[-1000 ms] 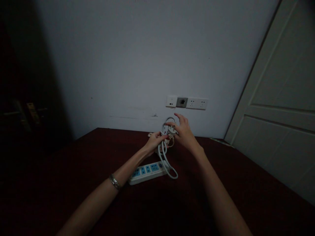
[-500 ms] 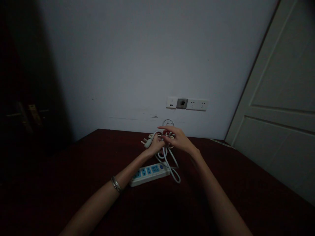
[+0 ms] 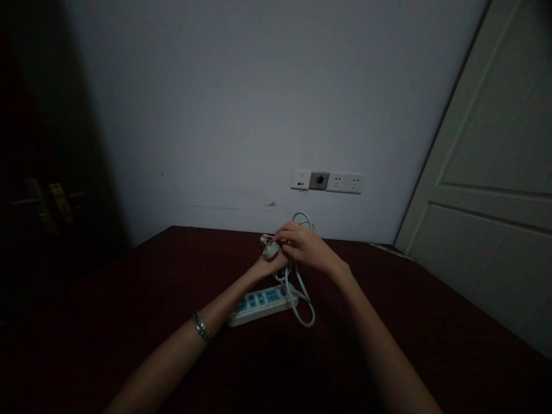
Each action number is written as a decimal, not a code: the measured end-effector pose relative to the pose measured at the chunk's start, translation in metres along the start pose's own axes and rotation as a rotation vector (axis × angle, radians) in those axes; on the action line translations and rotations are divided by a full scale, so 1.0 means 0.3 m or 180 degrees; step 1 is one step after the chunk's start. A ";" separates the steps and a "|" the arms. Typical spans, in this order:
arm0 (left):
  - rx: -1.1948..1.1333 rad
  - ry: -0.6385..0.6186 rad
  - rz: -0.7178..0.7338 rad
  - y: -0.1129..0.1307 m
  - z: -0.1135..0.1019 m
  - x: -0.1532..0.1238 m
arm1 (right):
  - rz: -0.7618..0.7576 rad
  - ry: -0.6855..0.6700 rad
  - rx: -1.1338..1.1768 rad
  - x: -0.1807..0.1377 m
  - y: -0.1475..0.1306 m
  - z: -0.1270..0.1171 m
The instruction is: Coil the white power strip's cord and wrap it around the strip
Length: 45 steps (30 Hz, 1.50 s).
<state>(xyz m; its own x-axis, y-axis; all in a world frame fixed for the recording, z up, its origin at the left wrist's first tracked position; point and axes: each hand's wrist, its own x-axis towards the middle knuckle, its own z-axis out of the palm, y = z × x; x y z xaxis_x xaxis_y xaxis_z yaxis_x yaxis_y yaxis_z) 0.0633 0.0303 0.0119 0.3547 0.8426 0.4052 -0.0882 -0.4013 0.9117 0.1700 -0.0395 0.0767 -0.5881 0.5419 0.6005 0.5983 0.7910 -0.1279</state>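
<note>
A white power strip (image 3: 259, 301) with blue sockets lies on the dark red table (image 3: 129, 322). Its white cable (image 3: 302, 305) rises in loops to my two hands, which meet just above the strip. My left hand (image 3: 268, 266) is closed around the bundled cable from below. Over it, my right hand (image 3: 304, 247) curls its fingers around the cable end, and the white plug (image 3: 271, 249) sticks out to the left of them. A loop of the cable shows behind my right hand. I wear a metal bracelet (image 3: 200, 326) on my left wrist.
A row of white wall sockets (image 3: 328, 181) sits on the pale wall behind the table. A cream panelled door (image 3: 495, 201) stands at the right. The left side is dark, with a dim door handle (image 3: 52, 201).
My right hand came down and left from above the cable loops and now covers the left hand. The plug, which hung out to the left half a second ago, is now up at my fingers.
</note>
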 end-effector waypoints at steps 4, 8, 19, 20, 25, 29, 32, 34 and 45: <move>0.0059 -0.0155 0.0201 0.035 -0.002 -0.043 | 0.0408 0.0700 0.0693 -0.017 0.057 -0.030; -0.0074 -0.0211 0.0152 0.059 -0.012 -0.082 | 0.0859 0.1135 0.0938 -0.044 0.107 -0.066; 0.1014 0.0585 0.0893 0.064 -0.018 -0.083 | 0.0704 0.0738 0.0587 -0.088 0.186 -0.088; 0.1055 0.0645 0.0919 0.063 -0.015 -0.085 | 0.0662 0.0705 0.0519 -0.089 0.193 -0.084; 0.1071 0.0632 0.1029 0.050 -0.011 -0.085 | 0.0534 0.0648 0.0328 -0.091 0.206 -0.069; 0.0924 0.0514 0.1003 0.056 -0.012 -0.083 | 0.0502 0.0696 0.0291 -0.088 0.208 -0.059; 0.0549 0.0367 0.0715 0.074 -0.004 -0.078 | 0.0611 0.1248 0.0314 -0.080 0.205 -0.049; 0.0254 0.0170 0.0375 0.085 0.002 -0.072 | 0.0675 0.1668 0.0375 -0.073 0.198 -0.043; -0.0981 -0.1683 -0.0494 0.089 -0.026 -0.079 | 0.0680 0.2112 0.0860 -0.049 0.176 -0.028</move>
<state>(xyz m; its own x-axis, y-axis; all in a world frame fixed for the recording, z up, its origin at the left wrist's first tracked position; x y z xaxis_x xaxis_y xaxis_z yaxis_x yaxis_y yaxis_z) 0.0453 0.0024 0.0270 0.7901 0.5596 0.2500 -0.2348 -0.1003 0.9668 0.2147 -0.0081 0.0677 0.0290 0.4740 0.8800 0.4577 0.7764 -0.4332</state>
